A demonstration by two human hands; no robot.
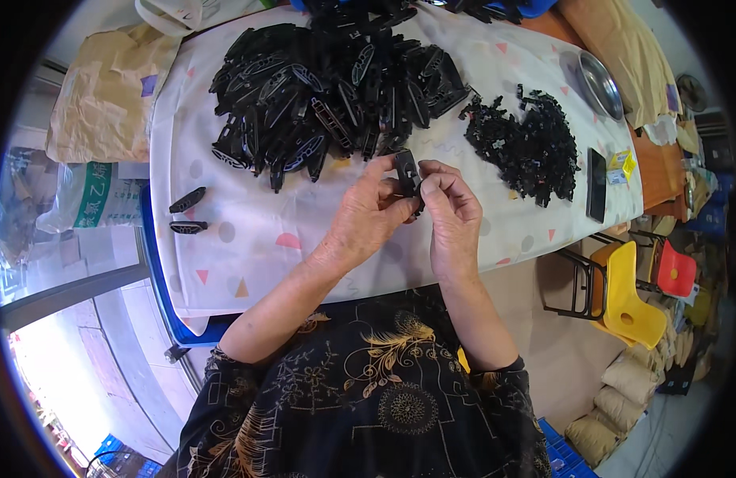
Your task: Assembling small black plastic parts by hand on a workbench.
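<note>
Above the near middle of the table, my left hand (pixel 363 218) is closed round a long black plastic part (pixel 406 172), which it holds nearly upright. My right hand (pixel 452 215) pinches at that part's right side with thumb and forefinger; whatever small thing sits between those fingertips is hidden. Beyond my hands lies a large heap of similar long black plastic parts (pixel 304 103), some with oval slotted faces. To the right is a pile of small black plastic pieces (pixel 535 147). Two single long parts (pixel 188 228) lie apart at the left.
A patterned white cloth (pixel 256 271) covers the table. At its right side are a round metal dish (pixel 600 86), a black phone-like slab (pixel 596 185) and a small yellow box (pixel 620 167). Brown paper sacks (pixel 105 95) stand around. A yellow chair (pixel 627 299) is at the right.
</note>
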